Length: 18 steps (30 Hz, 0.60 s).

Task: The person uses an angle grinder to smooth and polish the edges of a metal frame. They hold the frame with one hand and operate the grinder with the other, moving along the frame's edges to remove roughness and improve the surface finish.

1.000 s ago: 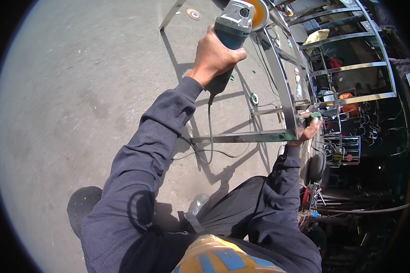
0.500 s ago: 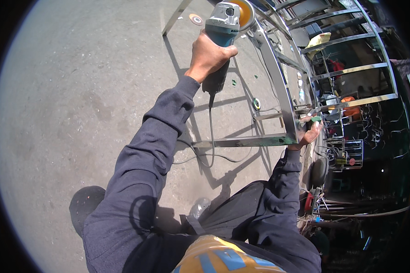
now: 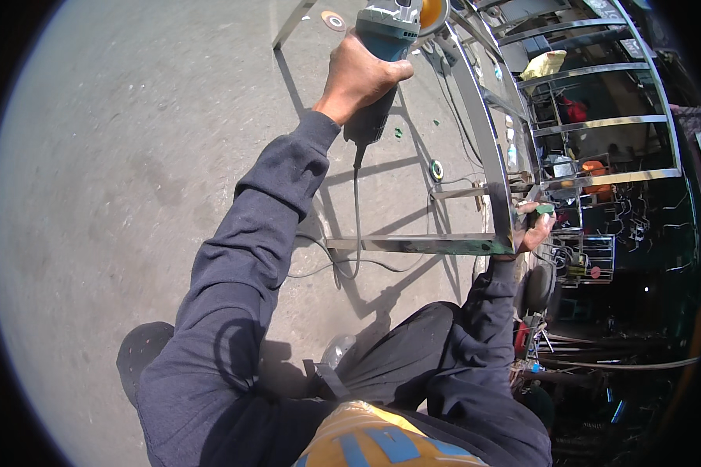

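My left hand (image 3: 357, 76) is wrapped round the body of a teal and grey angle grinder (image 3: 385, 43), held at the top of the view. Its yellow polishing wheel (image 3: 435, 14) is at the metal frame; whether it touches cannot be made out. The shiny metal frame (image 3: 475, 97) is made of square tubes, with dark green smears near its corner (image 3: 497, 244). Beside that corner, my right hand (image 3: 533, 230) is closed with a small green block (image 3: 546, 209) at its fingers. The frame hides part of this hand.
A power cord (image 3: 358, 202) hangs from the grinder and loops over the concrete floor (image 3: 117, 194). Loose discs (image 3: 436, 170) and green scraps lie there. More tube frames (image 3: 607, 122) and a yellowish cloth (image 3: 543, 65) are at the right, near a dark cluttered area.
My left hand has moved the grinder slightly up and to the right, so less of its wheel shows. My right hand stays at the frame's corner with the green block.
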Each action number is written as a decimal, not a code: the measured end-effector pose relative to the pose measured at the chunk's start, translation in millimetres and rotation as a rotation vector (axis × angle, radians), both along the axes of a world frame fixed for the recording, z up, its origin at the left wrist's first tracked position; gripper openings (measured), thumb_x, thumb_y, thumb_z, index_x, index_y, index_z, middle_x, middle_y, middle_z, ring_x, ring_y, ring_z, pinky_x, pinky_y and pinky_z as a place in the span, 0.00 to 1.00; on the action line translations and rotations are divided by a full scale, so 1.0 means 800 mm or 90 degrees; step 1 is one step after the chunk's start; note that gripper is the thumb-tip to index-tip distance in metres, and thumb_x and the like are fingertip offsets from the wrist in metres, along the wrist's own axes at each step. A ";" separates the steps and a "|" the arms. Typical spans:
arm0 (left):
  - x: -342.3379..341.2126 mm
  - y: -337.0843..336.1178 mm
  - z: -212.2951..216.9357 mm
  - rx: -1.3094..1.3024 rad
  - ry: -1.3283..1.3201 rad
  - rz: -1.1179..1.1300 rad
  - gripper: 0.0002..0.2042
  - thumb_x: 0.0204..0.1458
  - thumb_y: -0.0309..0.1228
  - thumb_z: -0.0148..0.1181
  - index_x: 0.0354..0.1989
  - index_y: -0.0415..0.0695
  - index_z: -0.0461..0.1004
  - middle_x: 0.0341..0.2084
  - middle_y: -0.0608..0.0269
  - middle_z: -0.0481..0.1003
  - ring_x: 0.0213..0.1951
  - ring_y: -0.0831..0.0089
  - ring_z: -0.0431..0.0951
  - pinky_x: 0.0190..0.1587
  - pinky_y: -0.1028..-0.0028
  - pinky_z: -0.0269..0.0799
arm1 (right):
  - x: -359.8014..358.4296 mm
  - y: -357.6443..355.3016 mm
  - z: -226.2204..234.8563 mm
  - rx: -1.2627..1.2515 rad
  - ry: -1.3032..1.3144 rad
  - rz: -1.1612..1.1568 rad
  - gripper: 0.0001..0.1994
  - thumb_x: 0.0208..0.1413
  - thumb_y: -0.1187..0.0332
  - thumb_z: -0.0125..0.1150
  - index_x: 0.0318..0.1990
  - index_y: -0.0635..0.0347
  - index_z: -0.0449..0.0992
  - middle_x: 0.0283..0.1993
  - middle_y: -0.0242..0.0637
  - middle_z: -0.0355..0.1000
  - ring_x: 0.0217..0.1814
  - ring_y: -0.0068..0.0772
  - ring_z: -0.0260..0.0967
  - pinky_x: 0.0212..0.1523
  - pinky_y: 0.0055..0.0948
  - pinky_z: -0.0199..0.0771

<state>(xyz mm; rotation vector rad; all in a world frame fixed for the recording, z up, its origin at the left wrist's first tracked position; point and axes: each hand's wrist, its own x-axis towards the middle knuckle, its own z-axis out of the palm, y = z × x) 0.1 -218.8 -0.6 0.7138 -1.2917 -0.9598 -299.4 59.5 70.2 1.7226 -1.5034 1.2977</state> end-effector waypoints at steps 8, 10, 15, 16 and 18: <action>0.002 0.107 0.000 -0.059 0.025 -0.083 0.35 0.36 0.40 0.71 0.49 0.28 0.65 0.32 0.42 0.79 0.32 0.55 0.84 0.38 0.66 0.83 | 0.006 -0.005 -0.005 0.009 -0.304 -0.029 0.15 0.66 0.57 0.41 0.39 0.61 0.65 0.31 0.37 0.67 0.37 0.30 0.65 0.49 0.35 0.67; 0.005 0.128 -0.001 -0.063 0.007 -0.100 0.35 0.35 0.40 0.71 0.48 0.28 0.65 0.32 0.39 0.79 0.32 0.52 0.85 0.38 0.65 0.83 | 0.001 -0.006 -0.007 -0.030 -0.211 -0.075 0.15 0.65 0.57 0.43 0.41 0.62 0.65 0.33 0.38 0.67 0.38 0.31 0.65 0.49 0.35 0.67; 0.006 0.115 -0.007 -0.034 0.027 -0.087 0.35 0.35 0.40 0.71 0.49 0.28 0.66 0.34 0.40 0.79 0.34 0.51 0.85 0.40 0.64 0.82 | -0.012 0.001 -0.013 -0.036 -0.428 0.049 0.14 0.64 0.63 0.50 0.47 0.67 0.68 0.39 0.43 0.67 0.39 0.33 0.67 0.45 0.32 0.72; 0.007 0.101 -0.008 -0.017 0.017 -0.077 0.35 0.35 0.41 0.71 0.49 0.28 0.67 0.35 0.41 0.79 0.36 0.53 0.84 0.41 0.65 0.82 | -0.016 0.000 -0.016 -0.044 -0.328 0.033 0.14 0.64 0.64 0.51 0.48 0.68 0.68 0.39 0.43 0.67 0.39 0.34 0.67 0.45 0.32 0.73; 0.008 0.065 -0.007 0.009 -0.011 -0.053 0.36 0.34 0.42 0.71 0.49 0.27 0.68 0.36 0.42 0.79 0.37 0.55 0.84 0.42 0.66 0.82 | -0.023 -0.001 -0.019 -0.078 -0.132 -0.005 0.14 0.63 0.66 0.54 0.50 0.68 0.68 0.39 0.42 0.67 0.38 0.36 0.68 0.43 0.32 0.75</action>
